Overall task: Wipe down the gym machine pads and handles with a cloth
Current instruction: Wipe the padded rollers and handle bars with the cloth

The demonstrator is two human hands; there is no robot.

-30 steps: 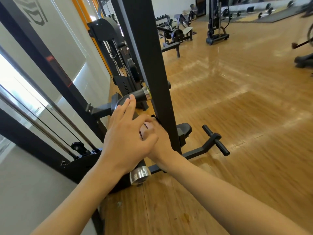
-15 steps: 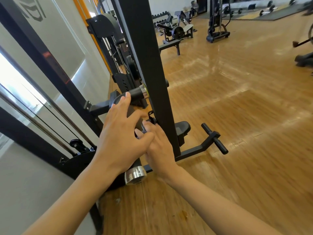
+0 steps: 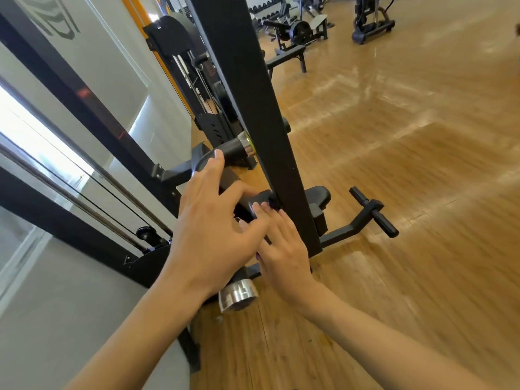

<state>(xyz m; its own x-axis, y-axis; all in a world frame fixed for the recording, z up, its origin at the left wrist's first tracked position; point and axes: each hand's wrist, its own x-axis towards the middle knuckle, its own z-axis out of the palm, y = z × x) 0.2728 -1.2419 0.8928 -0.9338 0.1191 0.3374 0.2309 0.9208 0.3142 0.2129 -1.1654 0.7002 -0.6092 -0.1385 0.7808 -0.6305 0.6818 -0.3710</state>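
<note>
Left grip [image 3: 213, 229]: fingers straight and spread, laid flat over the black curved handle [image 3: 233, 150] of the cable machine. Longest fingertip reaches the handle's upper bend; thumb stretches right, over the base of the right grip [image 3: 284, 249]. No finger curled round anything. Right grip: fingers near straight, pointing up and away, fingertips [image 3: 257, 206] pressed on the handle's lower black section, right beside the upright post [image 3: 253, 108]. Thumb tucked low; part of this grip is covered by the left thumb. Both forearms bare, entering from the bottom edge. Handle: sits just left of the post; touching it or not, cannot tell. Chrome cap [image 3: 245, 144] at the upper end meets the post's edge; second chrome cap [image 3: 239, 295] at the lower end, below the left wrist. Left of the handle: slanted black frame beams and a cable running down to a small pulley [image 3: 145, 233]. Right of the post: black pad [image 3: 319, 195] low down, then a T-shaped foot bar [image 3: 374, 212] on a bent arm, over the wooden floor [image 3: 408, 164]. Far back: flat bench [image 3: 287, 57] and a plate-loaded machine [image 3: 299, 28], blurred. Far left: glass panel [image 3: 42, 153], bright daylight.
</note>
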